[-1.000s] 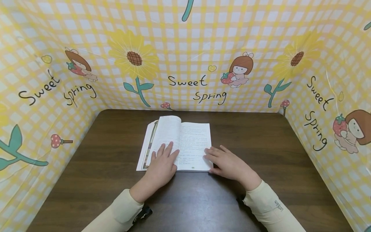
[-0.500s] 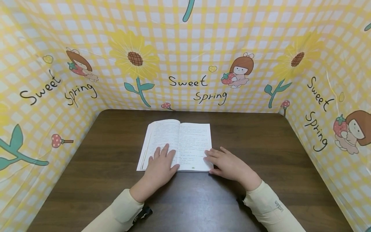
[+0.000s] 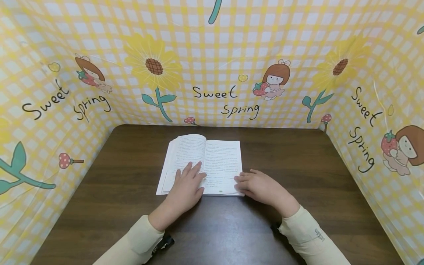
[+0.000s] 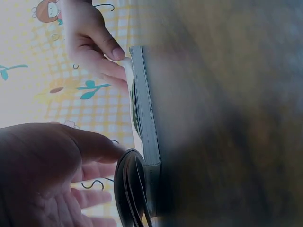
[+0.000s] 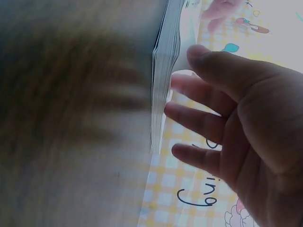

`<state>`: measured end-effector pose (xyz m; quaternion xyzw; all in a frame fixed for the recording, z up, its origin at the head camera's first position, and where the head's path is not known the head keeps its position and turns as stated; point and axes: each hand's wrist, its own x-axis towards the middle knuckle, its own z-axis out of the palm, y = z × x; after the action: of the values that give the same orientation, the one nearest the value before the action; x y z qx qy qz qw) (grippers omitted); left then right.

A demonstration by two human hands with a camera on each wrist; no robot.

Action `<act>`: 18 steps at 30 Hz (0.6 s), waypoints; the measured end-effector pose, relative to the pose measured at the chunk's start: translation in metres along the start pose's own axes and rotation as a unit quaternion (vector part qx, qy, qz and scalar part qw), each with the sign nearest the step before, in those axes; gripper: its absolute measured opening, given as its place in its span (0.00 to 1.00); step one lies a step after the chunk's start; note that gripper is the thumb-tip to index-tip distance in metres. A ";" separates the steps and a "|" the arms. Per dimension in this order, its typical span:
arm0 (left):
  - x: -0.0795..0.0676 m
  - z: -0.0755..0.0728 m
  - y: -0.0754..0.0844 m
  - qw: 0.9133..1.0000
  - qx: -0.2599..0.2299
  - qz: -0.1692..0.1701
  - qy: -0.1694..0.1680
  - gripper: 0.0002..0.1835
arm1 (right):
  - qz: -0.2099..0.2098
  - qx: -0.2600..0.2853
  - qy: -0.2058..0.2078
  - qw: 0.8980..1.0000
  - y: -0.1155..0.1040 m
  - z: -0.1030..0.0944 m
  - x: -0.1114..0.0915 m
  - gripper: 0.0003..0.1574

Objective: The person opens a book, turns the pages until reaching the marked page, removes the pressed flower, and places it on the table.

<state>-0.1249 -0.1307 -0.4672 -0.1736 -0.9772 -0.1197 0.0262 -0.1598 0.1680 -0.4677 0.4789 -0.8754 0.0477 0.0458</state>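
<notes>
An open book [image 3: 222, 158] with printed text lies on the dark wooden table [image 3: 212, 235]. Over the lower part of its left pages rests my left hand [image 3: 184, 191], fingers spread and fairly straight. At the book's lower right corner, my right hand [image 3: 263, 188] pinches the edge of a page [image 5: 188, 38] between thumb and index finger. That page bows up off the stack beneath in the right wrist view, while the other fingers reach past the book's edge. From the left wrist view, the left pages [image 4: 127, 184] curve in a bulge under my left thumb.
A yellow checked cloth [image 3: 212, 44] with printed flowers, figures and lettering walls the table at the back and both sides. Pale sleeves [image 3: 140, 241] cover both forearms, with a dark strap piece [image 3: 163, 246] under the left one.
The raised left leaf has come down over the picture page beneath it. My right thumb has moved from below the book's corner onto the right page, whose corner now lifts.
</notes>
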 end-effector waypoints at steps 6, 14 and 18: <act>-0.002 0.001 0.001 0.998 -0.004 0.065 -0.014 0.21 | -0.041 -0.023 0.054 0.997 -0.003 -0.001 0.006 0.09; -0.003 0.000 0.004 0.996 0.002 0.078 -0.039 0.21 | -0.022 -0.021 0.118 0.993 -0.005 -0.002 0.006 0.12; -0.003 0.000 0.005 0.996 0.004 0.076 -0.042 0.21 | -0.026 -0.033 0.142 0.989 -0.005 -0.005 0.006 0.09</act>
<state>-0.1205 -0.1274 -0.4666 -0.2524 -0.9617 -0.1064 -0.0051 -0.1588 0.1610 -0.4615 0.4883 -0.8483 0.0845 0.1865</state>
